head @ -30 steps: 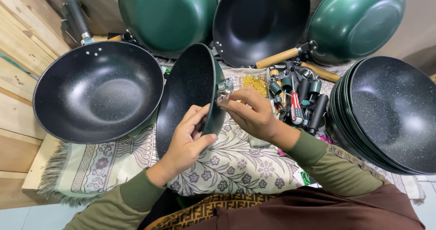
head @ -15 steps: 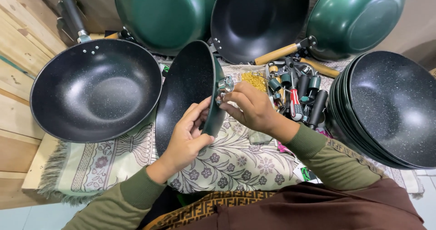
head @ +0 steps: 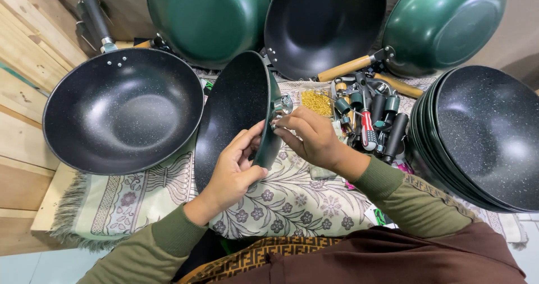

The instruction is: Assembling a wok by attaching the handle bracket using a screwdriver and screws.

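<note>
The left hand [head: 236, 169] still grips the wok [head: 238, 110] upright on its rim over the cloth [head: 292, 200]; right fingers [head: 292, 128] have stayed pinched at its metal bracket [head: 282, 104], hardly moving.

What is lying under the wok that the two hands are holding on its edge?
Under the tilted wok lies a floral patterned cloth, spread over the surface. The left hand and right hand cover part of it; what lies beneath the cloth cannot be seen.
</note>
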